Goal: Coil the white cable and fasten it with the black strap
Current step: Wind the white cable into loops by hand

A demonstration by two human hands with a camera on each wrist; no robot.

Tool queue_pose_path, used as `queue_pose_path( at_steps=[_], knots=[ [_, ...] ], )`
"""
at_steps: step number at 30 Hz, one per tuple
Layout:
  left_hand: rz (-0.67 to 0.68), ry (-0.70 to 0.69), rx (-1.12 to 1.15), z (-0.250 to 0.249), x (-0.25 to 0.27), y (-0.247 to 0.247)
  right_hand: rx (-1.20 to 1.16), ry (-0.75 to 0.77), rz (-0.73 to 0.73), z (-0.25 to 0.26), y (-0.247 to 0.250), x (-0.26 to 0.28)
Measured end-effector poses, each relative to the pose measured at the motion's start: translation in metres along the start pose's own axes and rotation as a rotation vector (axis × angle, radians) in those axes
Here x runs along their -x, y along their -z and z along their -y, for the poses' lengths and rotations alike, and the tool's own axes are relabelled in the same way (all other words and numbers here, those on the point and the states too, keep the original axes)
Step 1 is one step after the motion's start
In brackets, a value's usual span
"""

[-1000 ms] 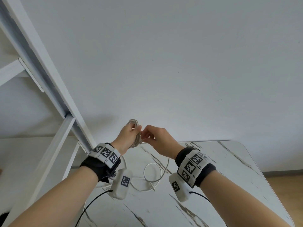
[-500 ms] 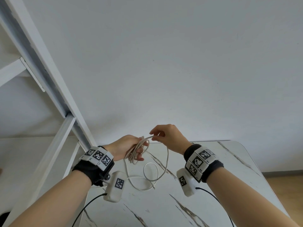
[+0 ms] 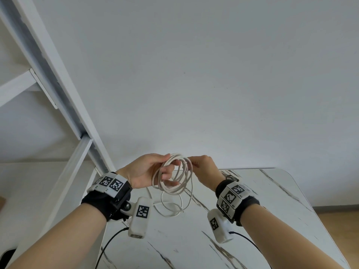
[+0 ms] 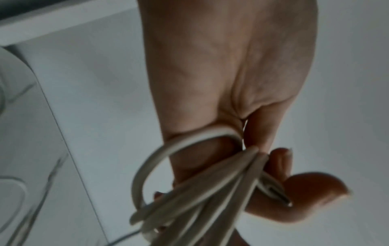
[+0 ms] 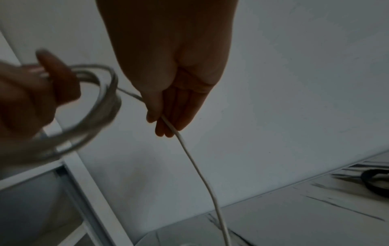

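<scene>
In the head view my left hand (image 3: 145,171) grips a coil of several loops of the white cable (image 3: 174,177) above the table. The right hand (image 3: 204,167) pinches a strand of the cable right beside the coil. The rest of the cable hangs down to a loose loop on the table (image 3: 171,207). The left wrist view shows the left hand's fingers (image 4: 273,166) curled round the bundled loops (image 4: 189,191). In the right wrist view a single strand (image 5: 200,166) runs down from my right fingers (image 5: 168,119). The black strap (image 5: 376,183) lies on the table, partly hidden behind my right wrist (image 3: 231,178).
A white marble-patterned table (image 3: 262,220) lies under my hands, against a plain white wall. A white shelf frame (image 3: 64,98) stands at the left, close to my left forearm. Black camera leads hang from both wrists over the near table.
My right hand swung a further length of cable out and back to the left hand. The coil now hangs open and round. The loose loop on the table has shrunk slightly.
</scene>
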State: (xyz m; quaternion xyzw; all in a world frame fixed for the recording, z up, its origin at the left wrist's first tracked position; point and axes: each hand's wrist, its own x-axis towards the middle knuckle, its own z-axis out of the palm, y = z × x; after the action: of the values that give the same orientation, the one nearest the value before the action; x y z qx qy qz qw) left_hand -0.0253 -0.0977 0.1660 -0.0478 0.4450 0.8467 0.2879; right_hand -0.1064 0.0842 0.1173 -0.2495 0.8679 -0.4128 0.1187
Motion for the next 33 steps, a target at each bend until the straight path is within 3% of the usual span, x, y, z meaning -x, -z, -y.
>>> queue_pose_path(
  at_steps=[5, 9, 13, 19, 25, 33],
  knots=[
    [0.044, -0.152, 0.153, -0.011, -0.004, -0.021, 0.135, -0.048, 0.02, 0.004, -0.006, 0.004],
    [0.014, -0.271, 0.249, -0.018, -0.01, -0.03, 0.072, -0.063, 0.033, 0.001, -0.012, 0.007],
    [-0.057, -0.377, 0.341, -0.023, -0.016, -0.031, -0.03, -0.091, 0.066, -0.001, -0.02, 0.012],
    [-0.196, -0.513, 0.435, -0.025, -0.025, -0.021, 0.037, -0.08, 0.238, 0.001, -0.024, 0.023],
    [-0.435, -0.634, 0.556, -0.031, -0.028, 0.002, 0.037, -0.107, 0.267, -0.004, -0.018, 0.036],
    [-0.596, -0.616, 0.292, -0.021, -0.029, 0.008, 0.054, -0.084, 0.223, 0.007, -0.005, 0.034]
  ],
)
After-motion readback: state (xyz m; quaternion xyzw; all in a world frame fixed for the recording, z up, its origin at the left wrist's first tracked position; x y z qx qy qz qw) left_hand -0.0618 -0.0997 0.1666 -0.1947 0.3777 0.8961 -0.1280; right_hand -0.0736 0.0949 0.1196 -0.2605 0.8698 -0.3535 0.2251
